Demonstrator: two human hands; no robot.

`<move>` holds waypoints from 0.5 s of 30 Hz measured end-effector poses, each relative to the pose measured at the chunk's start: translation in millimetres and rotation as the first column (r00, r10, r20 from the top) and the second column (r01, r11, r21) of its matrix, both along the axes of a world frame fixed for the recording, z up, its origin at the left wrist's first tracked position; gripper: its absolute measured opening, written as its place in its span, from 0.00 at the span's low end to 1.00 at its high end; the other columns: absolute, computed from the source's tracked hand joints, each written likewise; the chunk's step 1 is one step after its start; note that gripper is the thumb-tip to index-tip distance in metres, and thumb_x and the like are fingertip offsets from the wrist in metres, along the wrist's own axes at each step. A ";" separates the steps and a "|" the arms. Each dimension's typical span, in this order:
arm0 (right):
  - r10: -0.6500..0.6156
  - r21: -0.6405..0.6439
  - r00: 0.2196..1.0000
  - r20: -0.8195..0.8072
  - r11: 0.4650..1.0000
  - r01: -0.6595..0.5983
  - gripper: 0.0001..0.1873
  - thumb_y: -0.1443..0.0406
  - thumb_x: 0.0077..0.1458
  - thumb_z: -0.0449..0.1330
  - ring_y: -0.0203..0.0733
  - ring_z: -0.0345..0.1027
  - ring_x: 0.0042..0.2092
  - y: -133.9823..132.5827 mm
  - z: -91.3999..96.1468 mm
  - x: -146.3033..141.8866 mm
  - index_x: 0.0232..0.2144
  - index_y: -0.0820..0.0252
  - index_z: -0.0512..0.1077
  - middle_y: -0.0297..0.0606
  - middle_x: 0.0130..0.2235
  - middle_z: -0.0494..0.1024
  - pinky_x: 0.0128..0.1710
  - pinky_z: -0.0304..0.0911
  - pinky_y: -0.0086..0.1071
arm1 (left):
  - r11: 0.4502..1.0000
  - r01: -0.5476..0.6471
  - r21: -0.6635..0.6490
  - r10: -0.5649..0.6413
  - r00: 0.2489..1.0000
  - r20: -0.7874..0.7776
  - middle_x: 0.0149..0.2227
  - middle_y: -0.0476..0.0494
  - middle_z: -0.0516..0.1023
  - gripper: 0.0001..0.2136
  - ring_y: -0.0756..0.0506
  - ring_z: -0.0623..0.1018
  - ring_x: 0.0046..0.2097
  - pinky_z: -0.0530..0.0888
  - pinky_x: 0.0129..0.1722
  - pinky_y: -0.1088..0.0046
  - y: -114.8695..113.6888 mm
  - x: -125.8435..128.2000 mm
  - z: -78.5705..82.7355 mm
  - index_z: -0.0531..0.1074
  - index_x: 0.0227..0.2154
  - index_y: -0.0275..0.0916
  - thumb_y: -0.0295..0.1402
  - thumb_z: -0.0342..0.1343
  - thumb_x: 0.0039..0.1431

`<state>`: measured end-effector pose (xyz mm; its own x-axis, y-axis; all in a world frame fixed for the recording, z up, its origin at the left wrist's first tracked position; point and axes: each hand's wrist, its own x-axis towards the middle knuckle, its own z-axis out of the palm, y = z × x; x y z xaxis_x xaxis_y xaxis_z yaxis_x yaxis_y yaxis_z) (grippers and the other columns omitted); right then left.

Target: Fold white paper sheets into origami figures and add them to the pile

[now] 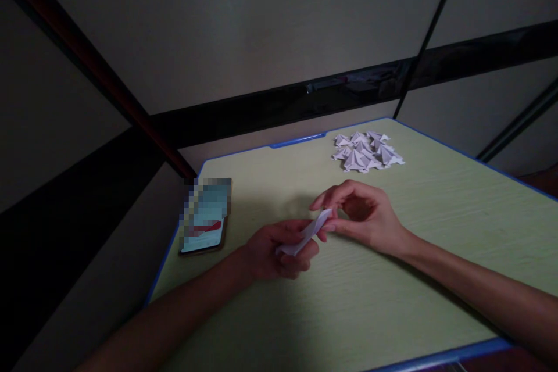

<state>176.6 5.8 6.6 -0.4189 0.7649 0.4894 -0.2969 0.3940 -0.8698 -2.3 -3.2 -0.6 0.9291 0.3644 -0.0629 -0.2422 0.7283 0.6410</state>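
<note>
A narrow strip of folded white paper [308, 233] is held slantwise above the table. My left hand [281, 250] is closed around its lower end, with the thumb lying on top. At the upper end, the thumb and fingertips of my right hand [364, 215] pinch the paper's tip. Farther back lies a cluster of several folded white paper pieces [360, 154], pointed and pleated, close together and partly overlapping; neither hand touches them.
The pale green table [436, 203] has a blue edge and a blue strip [299, 140] at its back. On the left lies a phone [207, 218] with its screen lit and partly blurred. Behind the table stand panelled doors [261, 29] with a dark glossy band.
</note>
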 end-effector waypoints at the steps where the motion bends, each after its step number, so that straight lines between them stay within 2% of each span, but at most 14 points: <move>1: -0.020 0.010 1.000 -0.005 1.000 0.020 0.10 0.75 0.38 0.62 0.31 0.66 0.29 -0.3 0.5 0.1 0.27 0.62 0.67 0.37 0.32 0.73 0.27 0.62 0.28 | 1.000 -0.014 -0.006 0.014 1.000 0.003 0.14 0.54 0.55 0.08 0.57 0.51 0.13 0.44 0.10 0.83 -0.1 -0.3 0.2 0.66 0.33 0.34 0.29 0.48 0.49; 7: 0.006 0.077 0.993 0.117 0.997 -0.015 0.03 0.73 0.41 0.60 0.33 0.66 0.28 2.5 3.0 0.2 0.23 0.64 0.70 0.37 0.27 0.73 0.27 0.62 0.29 | 1.000 -0.029 0.008 0.030 0.998 -0.061 0.12 0.55 0.55 0.10 0.57 0.51 0.12 0.47 0.10 0.83 0.8 2.7 -2.9 0.66 0.31 0.34 0.34 0.43 0.53; 9: 0.016 0.030 0.990 0.138 0.999 -0.021 0.01 0.72 0.42 0.60 0.32 0.65 0.25 4.0 2.1 -0.2 0.22 0.64 0.71 0.36 0.25 0.73 0.25 0.61 0.28 | 0.995 -0.075 0.062 0.082 0.989 -0.124 0.12 0.54 0.59 0.15 0.57 0.54 0.11 0.50 0.09 0.83 0.7 6.7 -6.1 0.66 0.29 0.33 0.40 0.41 0.54; 10: 0.011 -0.007 0.990 0.141 1.000 -0.010 0.01 0.71 0.42 0.60 0.31 0.65 0.25 4.5 1.5 -0.6 0.21 0.64 0.71 0.36 0.24 0.72 0.25 0.61 0.28 | 0.982 -0.139 0.129 0.157 0.977 -0.145 0.14 0.51 0.63 0.18 0.56 0.59 0.11 0.52 0.09 0.82 0.4 8.7 -7.7 0.67 0.28 0.33 0.44 0.41 0.53; 12: -0.030 -0.080 0.989 0.148 0.996 0.043 0.02 0.70 0.41 0.60 0.31 0.64 0.24 4.8 0.9 -1.5 0.20 0.64 0.70 0.35 0.24 0.72 0.25 0.60 0.27 | 0.917 -0.254 0.308 0.322 0.927 -0.194 0.20 0.45 0.71 0.22 0.50 0.70 0.17 0.59 0.12 0.80 -0.2 11.4 -10.1 0.67 0.30 0.33 0.50 0.41 0.49; 15: -0.097 -0.151 0.980 0.172 0.981 0.124 0.04 0.69 0.39 0.61 0.31 0.63 0.25 4.5 1.7 -2.4 0.18 0.63 0.69 0.35 0.23 0.72 0.26 0.59 0.28 | 0.701 -0.490 0.517 0.652 0.734 -0.189 0.28 0.42 0.74 0.24 0.47 0.74 0.28 0.67 0.24 0.75 -0.3 10.7 -10.1 0.68 0.34 0.34 0.51 0.44 0.47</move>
